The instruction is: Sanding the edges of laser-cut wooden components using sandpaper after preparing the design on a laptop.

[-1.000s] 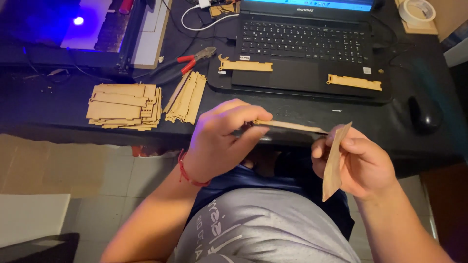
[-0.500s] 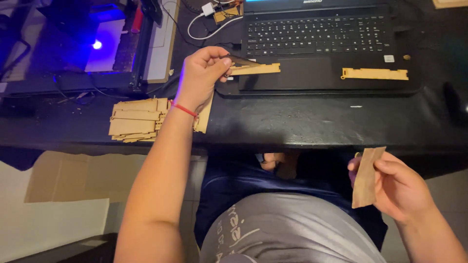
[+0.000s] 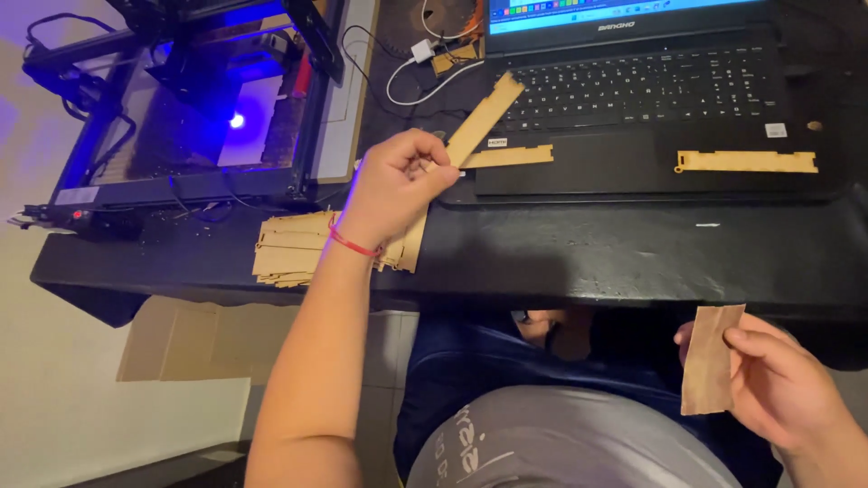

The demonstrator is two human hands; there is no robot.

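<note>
We have now lifted the notched wooden strip (image 3: pixel 484 117) off the laptop (image 3: pixel 651 99) with our left hand (image 3: pixel 393 185), fingers pinched shut on it, while our right hand (image 3: pixel 778 389) grips a flat wooden panel (image 3: pixel 712 357).

Single head view, steeply downward and close over black desk (image 3: pixel 633 262); laptop (image 3: pixel 633 90) at the far edge

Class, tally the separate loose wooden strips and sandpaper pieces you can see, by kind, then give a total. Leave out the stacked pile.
Wooden strip held up in the left hand: 1
Wooden strips lying on the laptop: 2
Sandpaper piece in the right hand: 1
Total: 4
</note>
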